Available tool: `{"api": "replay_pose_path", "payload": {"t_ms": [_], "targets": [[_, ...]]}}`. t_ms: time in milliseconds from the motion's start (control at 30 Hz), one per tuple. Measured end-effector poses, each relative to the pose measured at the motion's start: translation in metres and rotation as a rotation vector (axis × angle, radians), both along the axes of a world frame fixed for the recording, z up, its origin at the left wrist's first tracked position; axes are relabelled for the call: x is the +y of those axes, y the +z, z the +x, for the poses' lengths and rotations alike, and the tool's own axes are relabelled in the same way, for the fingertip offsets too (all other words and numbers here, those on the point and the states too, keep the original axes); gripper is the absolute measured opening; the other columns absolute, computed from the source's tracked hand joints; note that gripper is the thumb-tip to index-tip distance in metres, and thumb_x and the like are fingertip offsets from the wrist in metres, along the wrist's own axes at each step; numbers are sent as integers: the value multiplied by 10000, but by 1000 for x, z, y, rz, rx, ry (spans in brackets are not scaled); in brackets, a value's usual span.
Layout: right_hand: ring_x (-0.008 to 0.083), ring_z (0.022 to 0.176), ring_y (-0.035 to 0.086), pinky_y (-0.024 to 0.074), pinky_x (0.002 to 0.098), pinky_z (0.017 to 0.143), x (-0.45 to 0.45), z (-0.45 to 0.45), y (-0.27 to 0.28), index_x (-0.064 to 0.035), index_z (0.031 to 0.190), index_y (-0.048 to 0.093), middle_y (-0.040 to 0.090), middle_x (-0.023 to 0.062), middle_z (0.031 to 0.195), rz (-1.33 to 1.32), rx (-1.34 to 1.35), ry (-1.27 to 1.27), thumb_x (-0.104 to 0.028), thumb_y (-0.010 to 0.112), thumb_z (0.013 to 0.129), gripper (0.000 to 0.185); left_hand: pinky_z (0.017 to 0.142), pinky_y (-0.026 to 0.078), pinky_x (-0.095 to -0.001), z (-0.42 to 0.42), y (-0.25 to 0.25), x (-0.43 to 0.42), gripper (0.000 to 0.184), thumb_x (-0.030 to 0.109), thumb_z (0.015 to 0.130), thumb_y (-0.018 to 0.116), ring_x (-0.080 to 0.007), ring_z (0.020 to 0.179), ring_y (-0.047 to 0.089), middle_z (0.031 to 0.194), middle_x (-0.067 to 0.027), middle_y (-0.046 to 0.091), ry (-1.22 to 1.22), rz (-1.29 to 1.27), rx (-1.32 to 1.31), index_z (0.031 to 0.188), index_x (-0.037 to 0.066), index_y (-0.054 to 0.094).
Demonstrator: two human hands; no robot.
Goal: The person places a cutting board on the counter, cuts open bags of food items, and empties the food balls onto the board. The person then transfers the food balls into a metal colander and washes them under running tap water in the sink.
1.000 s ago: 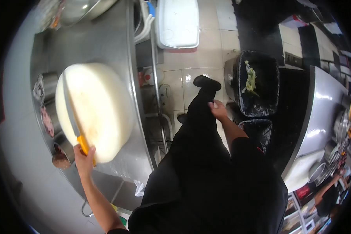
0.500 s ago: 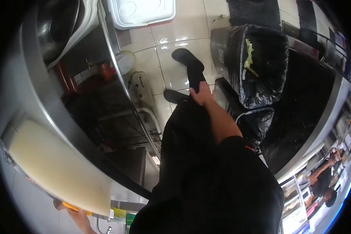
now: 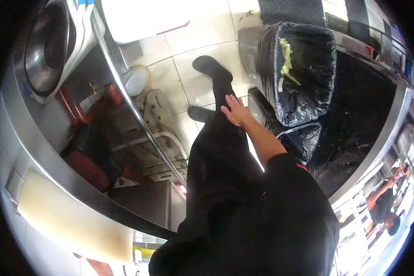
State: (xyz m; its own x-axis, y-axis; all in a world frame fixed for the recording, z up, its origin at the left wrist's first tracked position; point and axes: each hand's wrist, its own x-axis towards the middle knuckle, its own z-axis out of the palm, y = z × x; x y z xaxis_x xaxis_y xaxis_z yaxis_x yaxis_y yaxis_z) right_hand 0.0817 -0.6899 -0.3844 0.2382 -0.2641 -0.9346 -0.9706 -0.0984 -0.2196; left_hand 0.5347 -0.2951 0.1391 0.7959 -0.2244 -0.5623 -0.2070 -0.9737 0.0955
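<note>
My right hand point(image 3: 235, 110) is spread with its fingers apart over my dark trouser leg and holds nothing. At the lower left, the thick pale round board point(image 3: 73, 216) sits on the steel counter point(image 3: 55, 161), seen from a low slant. Past the board's lower edge a part of my left hand or forearm point(image 3: 98, 267) shows; its fingers are hidden. The yellow-handled knife is not visible.
A black-lined bin point(image 3: 306, 73) with green scraps point(image 3: 286, 60) stands right of my feet. A white tub point(image 3: 147, 16) is on the tiled floor. Pans point(image 3: 46, 55) sit below the counter at left. A co-worker point(image 3: 382, 202) is at the far lower right.
The view has swung down and right, so the board has shifted to the lower left. My right hand has spread its fingers. My left hand and the knife have dropped mostly out of sight.
</note>
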Motion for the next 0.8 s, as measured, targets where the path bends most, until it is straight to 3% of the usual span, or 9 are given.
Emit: {"api": "replay_pose_path", "payload": {"t_ms": [167,200,400,500,633,667,700,733,800], "targets": [[386,1493,128,240,570,1158,4,18,-44,-75,1562,137,104,107,1642,-19,268,-134,-640,361,942,868,1032,370,-376,-4,-5,-6,855,505,845,701,-278,1186,452,1310,-166,456,9,-2,-3,1426,13,313],[391,1494,118,237,567,1159,18,19,-39,-31,1557,109,88,148,1637,-45,226,-149,-662,353,935,918,1033,370,-376,-5,-4,-7,859,510,844,701,-278,1188,451,1312,-166,455,7,-2,-4,1427,13,312],[451,1466,154,217,504,1180,35,-7,69,54,1527,131,79,318,1582,159,-118,-248,-669,425,924,986,1035,368,-378,-7,0,-9,884,536,839,700,-273,1199,442,1324,-162,447,-30,-16,-16,1433,15,302],[470,1453,175,209,474,1186,13,-10,108,86,1504,173,102,362,1556,289,-210,-131,-642,452,933,966,1032,373,-380,-12,2,-24,904,526,822,725,-264,1196,446,1326,-154,449,19,-8,25,1434,17,298],[449,1466,161,203,530,1179,25,-9,63,-13,1527,222,140,210,1612,29,-260,-59,-605,378,971,826,1028,377,-379,-7,2,-21,906,514,816,734,-264,1194,449,1323,-153,452,38,-12,12,1435,18,298],[423,1479,146,203,595,1160,25,-14,31,-95,1544,223,150,114,1632,17,-178,-147,-595,339,982,761,1027,379,-379,-9,1,-19,906,511,814,736,-264,1194,450,1323,-153,452,45,-10,12,1435,18,298],[413,1483,139,208,634,1142,20,-20,8,-144,1561,183,141,89,1637,-23,-87,-9,-601,314,986,746,1027,380,-378,-10,2,-19,907,508,812,738,-264,1194,451,1322,-153,453,46,-5,7,1435,18,298],[409,1484,142,204,624,1149,5,-13,7,-103,1565,136,131,123,1633,38,73,34,-626,293,977,802,1026,381,-378,-9,5,-19,907,505,811,740,-264,1193,452,1322,-152,453,46,-2,7,1435,18,298],[428,1481,123,190,588,1158,-16,-23,-26,7,1546,93,59,199,1628,40,522,-273,-643,305,961,901,1024,383,-377,-10,8,-16,908,499,808,745,-264,1192,453,1321,-152,455,56,-3,3,1436,19,298]]}}
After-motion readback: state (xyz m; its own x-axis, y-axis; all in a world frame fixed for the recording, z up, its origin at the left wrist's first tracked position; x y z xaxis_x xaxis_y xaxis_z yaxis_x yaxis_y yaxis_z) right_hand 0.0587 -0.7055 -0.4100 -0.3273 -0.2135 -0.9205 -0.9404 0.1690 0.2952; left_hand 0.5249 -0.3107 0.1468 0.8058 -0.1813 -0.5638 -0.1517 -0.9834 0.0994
